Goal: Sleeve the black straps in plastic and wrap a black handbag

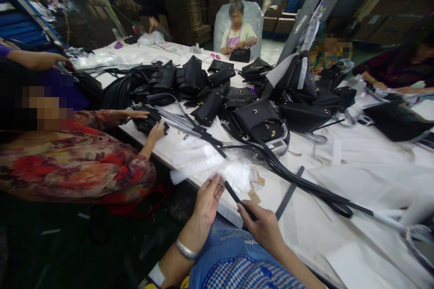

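Observation:
My left hand is closed in a pinch at the table's near edge, with a thin translucent white wrapping sheet between thumb and fingers. A black strap runs from beside that sheet down into my right hand, whose fingers are wrapped round it. Just beyond both hands lies a fanned pile of white wrapping strips. Small brown and white tags are scattered to the right of the pile. Another flat dark strap rests on the table further right.
Black handbags are heaped across the middle of the white table. A bundle of long black straps stretches rightward. At left, a person in a floral top handles a black bag. Other people sit at the far side and right.

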